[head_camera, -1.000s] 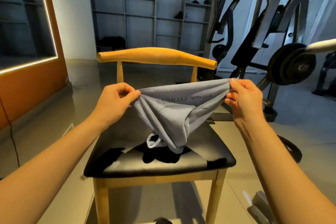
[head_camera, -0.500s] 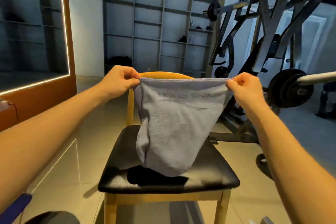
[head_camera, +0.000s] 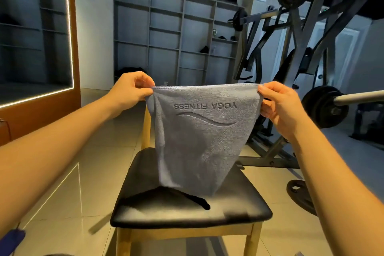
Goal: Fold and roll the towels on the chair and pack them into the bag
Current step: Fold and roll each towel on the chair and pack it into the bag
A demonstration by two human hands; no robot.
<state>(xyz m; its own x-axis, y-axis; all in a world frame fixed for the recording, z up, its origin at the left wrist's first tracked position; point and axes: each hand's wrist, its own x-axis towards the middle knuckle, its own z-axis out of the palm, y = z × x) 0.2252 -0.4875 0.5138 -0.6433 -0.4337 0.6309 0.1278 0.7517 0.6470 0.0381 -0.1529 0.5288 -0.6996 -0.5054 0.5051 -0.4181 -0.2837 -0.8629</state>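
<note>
A grey towel [head_camera: 197,141] with upside-down "YOGA FITNESS" lettering hangs stretched in the air above a wooden chair with a black seat [head_camera: 239,212]. My left hand [head_camera: 131,89] pinches its top left corner. My right hand [head_camera: 278,104] pinches the top right corner. The towel's lower end tapers and hangs just above the seat, hiding the chair's backrest. A dark cloth or shadow [head_camera: 187,197] lies on the seat under it; I cannot tell which. No bag is clearly in view.
A weight machine [head_camera: 301,58] with plates and a barbell [head_camera: 357,97] stands close on the right. A weight plate [head_camera: 301,195] lies on the floor beside the chair. Grey shelving [head_camera: 166,33] lines the back wall. A blue object [head_camera: 12,239] shows at the bottom left.
Both hands have lifted the towel higher and pulled its top edge straight. The bunched cloth has dropped open into a flat hanging sheet, and the view has tilted upward.
</note>
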